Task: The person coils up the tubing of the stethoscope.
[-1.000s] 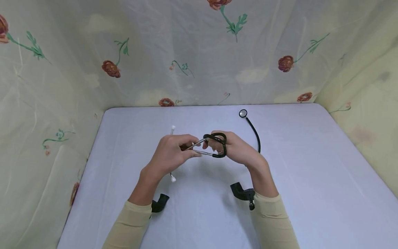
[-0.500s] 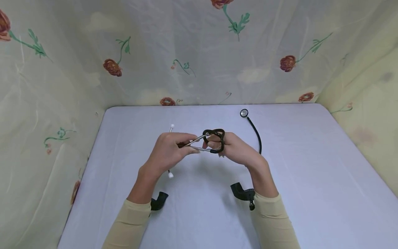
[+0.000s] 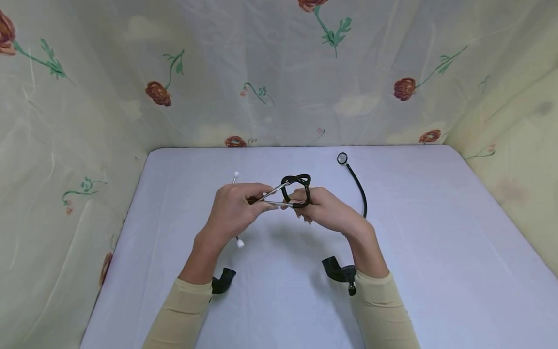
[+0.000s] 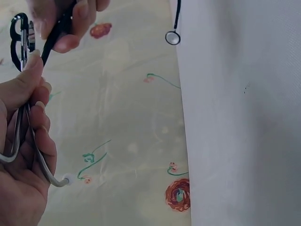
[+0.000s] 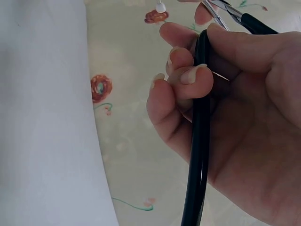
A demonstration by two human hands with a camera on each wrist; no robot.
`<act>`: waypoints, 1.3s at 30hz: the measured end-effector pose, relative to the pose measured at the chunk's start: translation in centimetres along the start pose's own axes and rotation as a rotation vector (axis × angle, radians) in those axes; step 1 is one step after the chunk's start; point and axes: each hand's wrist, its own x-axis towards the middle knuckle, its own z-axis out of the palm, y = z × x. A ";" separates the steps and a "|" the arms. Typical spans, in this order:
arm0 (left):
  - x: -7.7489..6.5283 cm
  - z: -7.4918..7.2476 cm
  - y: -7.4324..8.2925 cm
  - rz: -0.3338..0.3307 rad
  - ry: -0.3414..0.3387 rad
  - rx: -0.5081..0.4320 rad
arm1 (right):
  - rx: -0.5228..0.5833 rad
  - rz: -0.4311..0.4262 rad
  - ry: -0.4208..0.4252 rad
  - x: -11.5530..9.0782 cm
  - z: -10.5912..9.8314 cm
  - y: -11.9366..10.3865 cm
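A stethoscope with black tubing [image 3: 308, 193] is held above the white table between both hands. My left hand [image 3: 233, 206] grips its metal ear tubes [image 4: 35, 146], and white ear tips [image 3: 240, 243] stick out on either side of that hand. In the right wrist view, the curled fingers of my right hand [image 5: 244, 89] hold the doubled black tubing [image 5: 200, 132] against the palm. Near the ear tubes, the tubing makes a small loop. From behind my right wrist the tube runs back to the round chest piece [image 3: 342, 158] near the table's far edge.
The white table [image 3: 436, 232] ends at a flower-patterned cloth [image 3: 279, 72] behind it and at the sides. A black curved wrist mount [image 3: 339, 271] sits by the right sleeve, another black mount [image 3: 224, 281] by the left.
The left hand and the ear tubes have shifted slightly up and left in the head view, and the tubing loop rose with them. The right hand's fingers have moved lower along the tubing.
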 end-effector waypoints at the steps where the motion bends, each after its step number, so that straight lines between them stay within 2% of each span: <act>1: 0.0 0.0 0.0 -0.001 0.006 0.007 | -0.003 -0.004 -0.005 0.0 0.0 0.0; 9: 0.0 -0.3 0.1 -0.025 0.025 0.031 | -0.006 -0.051 -0.033 0.1 0.2 0.0; 21: 0.1 -0.4 -0.3 -0.029 0.074 0.110 | -0.032 -0.001 -0.071 0.0 0.6 -0.7; 30: 0.1 -0.9 -0.9 -0.053 0.098 0.177 | -0.101 -0.030 -0.149 -0.3 1.0 -1.2; 39: 0.1 -1.0 -1.2 -0.072 0.105 0.221 | -0.180 -0.035 -0.117 -0.7 0.9 -1.7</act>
